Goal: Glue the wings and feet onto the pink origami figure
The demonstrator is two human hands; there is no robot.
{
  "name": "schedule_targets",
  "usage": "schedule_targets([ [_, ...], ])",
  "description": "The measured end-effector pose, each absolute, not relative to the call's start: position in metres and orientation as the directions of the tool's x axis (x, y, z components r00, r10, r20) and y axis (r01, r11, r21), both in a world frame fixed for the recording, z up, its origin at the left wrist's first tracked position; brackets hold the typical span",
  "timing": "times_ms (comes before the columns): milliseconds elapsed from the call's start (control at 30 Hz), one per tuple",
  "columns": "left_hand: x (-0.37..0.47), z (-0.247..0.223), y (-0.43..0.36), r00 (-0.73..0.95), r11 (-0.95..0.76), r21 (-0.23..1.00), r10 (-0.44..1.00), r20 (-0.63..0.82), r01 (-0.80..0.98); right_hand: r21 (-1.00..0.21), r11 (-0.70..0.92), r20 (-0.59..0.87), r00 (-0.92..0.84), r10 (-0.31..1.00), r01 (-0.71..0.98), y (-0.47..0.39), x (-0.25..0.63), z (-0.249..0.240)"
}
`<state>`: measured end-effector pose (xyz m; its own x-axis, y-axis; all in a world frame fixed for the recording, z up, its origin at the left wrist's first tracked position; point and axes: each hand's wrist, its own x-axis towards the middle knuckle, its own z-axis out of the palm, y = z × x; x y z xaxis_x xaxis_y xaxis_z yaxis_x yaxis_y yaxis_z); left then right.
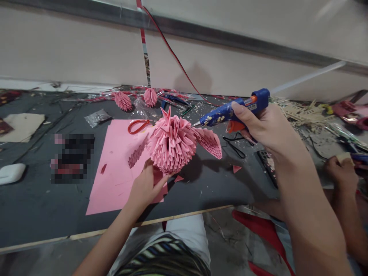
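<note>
Well, the left hand (145,183) was clamped on the near underside of the pink paper model (174,147), which rose just beyond that grip, over the right side of pink sheets (113,165) near the front edge of the desk (214,189). The right hand (263,120) gripped a blue glue gun (217,115), nozzle (196,124) aimed leftward at the model, contact unclear.

Inscriptions: none legible.
Glue gun (222,112), blue, with a small pale label (255,106) on its side toward the rear; label bears fine dark marks, too small and blurred for any word, brand or number to be read.
</note>
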<state>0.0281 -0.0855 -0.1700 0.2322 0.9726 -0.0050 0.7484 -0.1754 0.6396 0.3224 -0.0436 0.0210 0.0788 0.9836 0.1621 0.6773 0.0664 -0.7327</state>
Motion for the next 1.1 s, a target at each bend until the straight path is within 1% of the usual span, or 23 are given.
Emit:
schedule_targets([
  [167,0.028,-0.171,-0.086,0.231,-0.176,0.648,0.973,0.001,0.741,-0.615,0.119,0.197,0.005,0.98,0.779,-0.041,0.32,0.033],
  [233,0.028,-0.172,-0.086,0.23,-0.178,0.646,0.973,0.004,0.743,-0.59,0.137,0.221,-0.005,0.975,0.796,-0.042,0.319,0.035],
  [333,0.028,-0.172,-0.085,0.227,-0.177,0.639,0.974,0.004,0.749,-0.592,0.153,0.235,-0.012,0.972,0.792,-0.043,0.319,0.036],
  [500,0.028,-0.17,-0.086,0.225,-0.169,0.643,0.974,-0.006,0.747,-0.586,0.098,0.209,0.033,0.977,0.804,-0.048,0.32,0.033],
  [633,0.028,-0.17,-0.086,0.225,-0.167,0.65,0.974,-0.006,0.741,-0.63,0.095,0.217,0.057,0.975,0.77,-0.049,0.32,0.03],
  [900,0.027,-0.171,-0.085,0.23,-0.165,0.646,0.973,-0.018,0.746,-0.739,0.048,0.159,0.104,0.982,0.672,-0.038,0.329,0.016],
  [1100,0.027,-0.171,-0.086,0.224,-0.187,0.638,0.974,0.024,0.747,-0.761,0.053,0.144,0.089,0.986,0.647,-0.039,0.327,0.018],
])
